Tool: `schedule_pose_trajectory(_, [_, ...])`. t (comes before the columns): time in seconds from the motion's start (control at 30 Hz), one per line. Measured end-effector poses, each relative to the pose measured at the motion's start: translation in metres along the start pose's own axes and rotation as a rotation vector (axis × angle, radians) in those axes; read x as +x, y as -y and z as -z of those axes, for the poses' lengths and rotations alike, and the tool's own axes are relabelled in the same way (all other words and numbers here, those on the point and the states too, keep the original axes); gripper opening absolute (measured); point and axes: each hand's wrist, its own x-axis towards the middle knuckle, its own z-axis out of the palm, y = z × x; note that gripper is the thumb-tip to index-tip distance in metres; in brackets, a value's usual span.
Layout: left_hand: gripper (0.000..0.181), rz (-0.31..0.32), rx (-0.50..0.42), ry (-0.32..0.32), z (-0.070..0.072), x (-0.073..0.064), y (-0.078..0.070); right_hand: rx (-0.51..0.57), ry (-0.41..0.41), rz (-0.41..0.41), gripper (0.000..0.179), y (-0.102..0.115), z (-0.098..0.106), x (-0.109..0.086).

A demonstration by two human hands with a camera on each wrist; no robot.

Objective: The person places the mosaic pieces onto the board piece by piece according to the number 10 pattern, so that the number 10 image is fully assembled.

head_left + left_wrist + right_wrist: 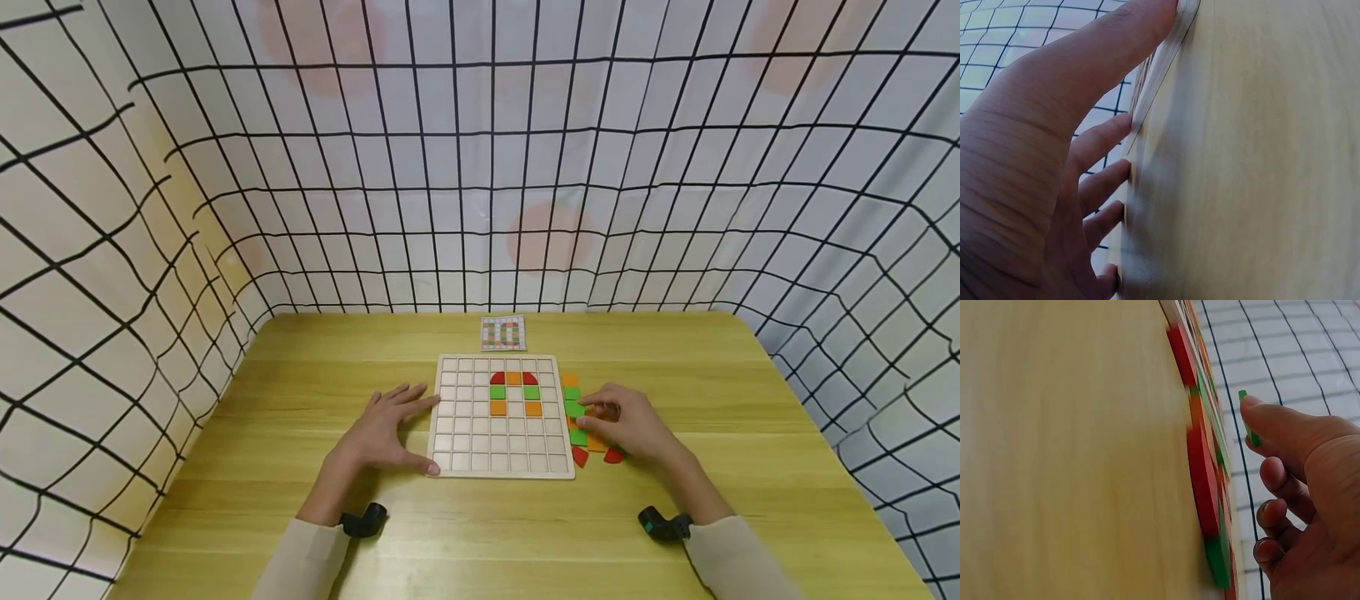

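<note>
A pale wooden grid board lies on the table. Red quarter-round, orange and green square tiles form an arch in its upper part, with an orange tile at the top middle. My left hand rests at the board's left edge, fingers spread, the thumb touching its near corner. Over the loose tiles on the right, my right hand pinches a green tile between thumb and forefinger, lifted off the table in the right wrist view. Below it lie red, green and orange tiles, partly hidden by the hand.
A small printed pattern card lies just beyond the board's far edge. White curtains with a black grid enclose the wooden table at the back and both sides. Each wrist wears a black camera.
</note>
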Motion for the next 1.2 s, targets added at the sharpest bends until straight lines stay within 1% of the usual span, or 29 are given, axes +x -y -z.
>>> schedule_pose_trajectory(0.13, [0.114,-0.001,-0.005,0.001,0.001,0.0,0.0,-0.026,0.012,0.06,0.027,0.011,-0.01,0.002])
schedule_pose_trajectory(0.23, [0.114,-0.002,-0.002,-0.002,0.0,-0.001,0.001,-0.04,0.027,0.09,0.028,0.016,-0.017,0.005])
schedule_pose_trajectory(0.37, [0.114,-0.005,0.0,-0.006,0.0,-0.001,0.001,-0.064,0.039,0.094,0.03,0.02,-0.024,0.01])
schedule_pose_trajectory(0.53, [0.114,-0.009,-0.008,0.0,-0.001,0.0,0.001,-0.061,0.062,0.086,0.028,0.026,-0.031,0.013])
schedule_pose_trajectory(0.77, [0.113,0.002,-0.008,0.003,-0.001,0.0,0.002,-0.067,0.079,0.077,0.029,0.034,-0.041,0.016])
schedule_pose_trajectory(0.97, [0.113,-0.003,-0.016,0.009,0.001,0.0,0.0,-0.068,0.084,0.067,0.028,0.037,-0.045,0.015])
schedule_pose_trajectory(1.2, [0.113,-0.003,-0.008,0.014,0.002,0.0,0.001,-0.07,0.082,0.093,0.029,0.038,-0.047,0.017])
